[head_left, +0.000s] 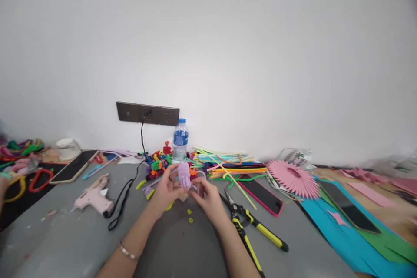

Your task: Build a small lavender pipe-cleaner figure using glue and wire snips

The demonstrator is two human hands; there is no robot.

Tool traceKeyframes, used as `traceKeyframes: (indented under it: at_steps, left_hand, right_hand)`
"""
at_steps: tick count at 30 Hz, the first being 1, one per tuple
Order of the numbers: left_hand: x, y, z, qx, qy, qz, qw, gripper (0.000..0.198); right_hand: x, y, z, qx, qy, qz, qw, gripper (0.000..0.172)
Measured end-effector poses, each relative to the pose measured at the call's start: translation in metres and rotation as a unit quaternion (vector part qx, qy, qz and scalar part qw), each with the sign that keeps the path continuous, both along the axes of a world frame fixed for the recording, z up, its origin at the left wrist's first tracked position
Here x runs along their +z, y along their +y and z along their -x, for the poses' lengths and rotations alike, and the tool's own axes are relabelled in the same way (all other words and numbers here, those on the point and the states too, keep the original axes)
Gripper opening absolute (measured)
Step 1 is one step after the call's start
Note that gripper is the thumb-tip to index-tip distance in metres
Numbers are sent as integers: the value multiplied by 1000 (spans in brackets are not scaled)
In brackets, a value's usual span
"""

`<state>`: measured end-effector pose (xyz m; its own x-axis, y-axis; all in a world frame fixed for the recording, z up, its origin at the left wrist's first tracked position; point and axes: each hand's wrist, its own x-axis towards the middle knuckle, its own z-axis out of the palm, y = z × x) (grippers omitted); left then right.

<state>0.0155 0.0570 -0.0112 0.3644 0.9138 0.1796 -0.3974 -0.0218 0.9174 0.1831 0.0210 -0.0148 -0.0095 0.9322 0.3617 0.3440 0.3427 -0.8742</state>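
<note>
Left hand (164, 191), seven o'clock from the bottle (180, 138), has fingers (176, 192) closed on the lilac bundle (184, 175), best held steady, while right hand (209, 200), at the bundle's four o'clock, seemingly pinches a lilac strand (202, 174), best guided gently.

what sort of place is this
Probably a craft worktable set against a wall, judging by the bundle of colourful pipe cleaners, the pink glue gun and the black-and-yellow pliers lying on it.
</note>
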Motion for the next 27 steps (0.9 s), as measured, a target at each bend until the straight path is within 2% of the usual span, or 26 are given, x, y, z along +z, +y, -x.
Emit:
traceKeyframes:
  at_steps: [13,21,27]
  left_hand:
    - [3,-1,4,-43,24,-11,999,68]
    - [6,-3,6,-74,30,1,997,65]
    - [-1,-2,9,-90,75,-23,993,63]
  right_hand:
    - [-3,2,1,7,80,-3,997,15]
    - [1,0,-1,13,56,8,998,12]
    - [2,-1,-5,21,27,11,999,3]
